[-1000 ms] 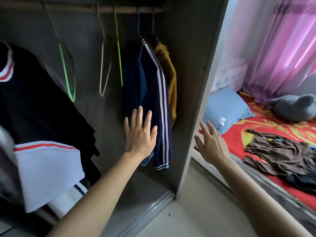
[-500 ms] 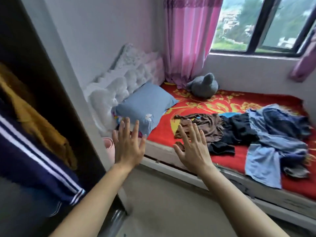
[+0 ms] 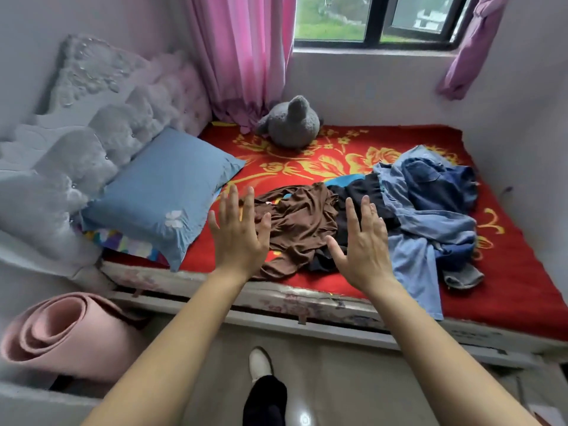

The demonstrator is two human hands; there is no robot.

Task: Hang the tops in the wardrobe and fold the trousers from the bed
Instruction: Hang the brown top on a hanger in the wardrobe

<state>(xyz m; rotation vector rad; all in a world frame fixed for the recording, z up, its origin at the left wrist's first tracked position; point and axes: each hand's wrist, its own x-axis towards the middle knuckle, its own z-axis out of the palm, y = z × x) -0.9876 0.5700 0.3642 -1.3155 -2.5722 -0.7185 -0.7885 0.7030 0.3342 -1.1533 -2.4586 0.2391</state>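
Observation:
A heap of clothes lies on the red flowered bed cover (image 3: 507, 272): a crumpled brown garment (image 3: 302, 222) at the left, a black garment (image 3: 359, 195) beside it, and blue denim pieces (image 3: 430, 210) at the right. My left hand (image 3: 238, 233) hovers with spread fingers over the brown garment's left edge. My right hand (image 3: 361, 241) is held the same way over the black one. Both hands hold nothing. The wardrobe is out of view.
A blue pillow (image 3: 163, 195) leans on the padded headboard (image 3: 76, 133) at the left. A grey plush toy (image 3: 290, 124) sits at the back by the pink curtain (image 3: 242, 56). A rolled pink mat (image 3: 64, 336) lies on the floor, left. My foot (image 3: 259, 362) is near the bed frame.
The view has swung from the wardrobe to the bed. Both empty hands have come forward from the wardrobe's hanging clothes to above the heap of clothes.

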